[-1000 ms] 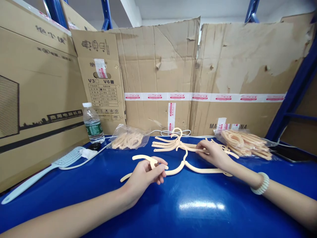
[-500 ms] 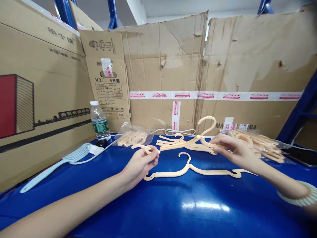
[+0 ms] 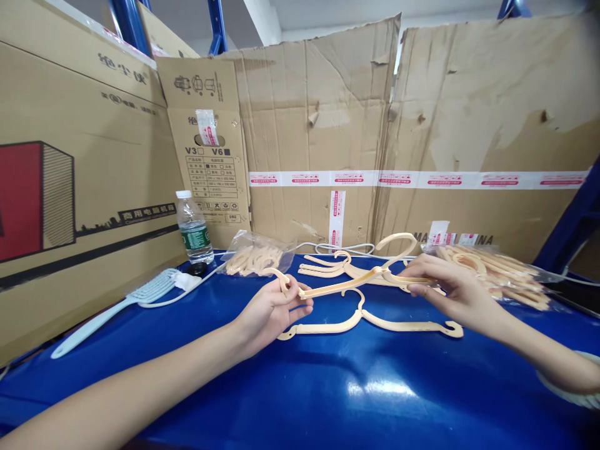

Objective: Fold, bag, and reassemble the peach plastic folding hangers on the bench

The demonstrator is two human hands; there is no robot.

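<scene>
My right hand (image 3: 445, 284) is closed on one arm of a cream plastic clothes hanger (image 3: 347, 284), held above the table with its hook up. Between the thumb and fingers of my left hand (image 3: 276, 306) is a small curved hanger end piece (image 3: 274, 272). It meets the tip of the held hanger's left arm; whether the two are joined, I cannot tell. Just below, another hanger with hooked ends (image 3: 328, 327) lies flat on the blue table (image 3: 328, 394). Behind the held one lie more hangers (image 3: 323, 269), partly hidden.
Clear bags of cream hanger parts lie at back left (image 3: 253, 257) and back right (image 3: 501, 275). Further left are a water bottle (image 3: 194, 234), a black cap (image 3: 197, 269) and a pale blue hairbrush (image 3: 112, 309). Cardboard (image 3: 319, 137) walls the back; a white cable (image 3: 323, 247) runs along it.
The held hanger has come lower and its left arm tip now meets the end piece at my left fingers. Before, a small gap showed there. The view has shifted slightly.
</scene>
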